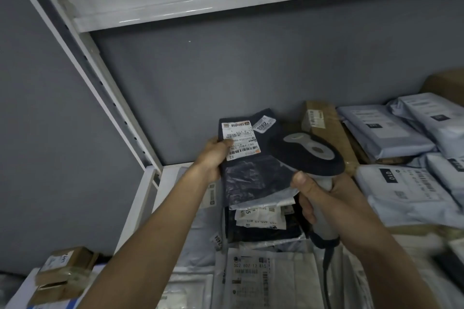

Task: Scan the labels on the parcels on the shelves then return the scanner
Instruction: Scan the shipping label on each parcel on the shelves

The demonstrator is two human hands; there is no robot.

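Up close, left hand [213, 158] gripping dark parcel [251, 158], right hand [321, 195] clasping scanner [313, 155]

Dark plastic parcel [247, 158] tilted upright, white label [239, 139] facing grey-handled scanner [315, 158] just beside it

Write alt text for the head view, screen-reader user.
A person's left hand holds up a dark parcel by its white label while the right hand grips a grey scanner beside it. Behind them, a white shelf holds pale mailer bags and cardboard boxes against a grey wall.
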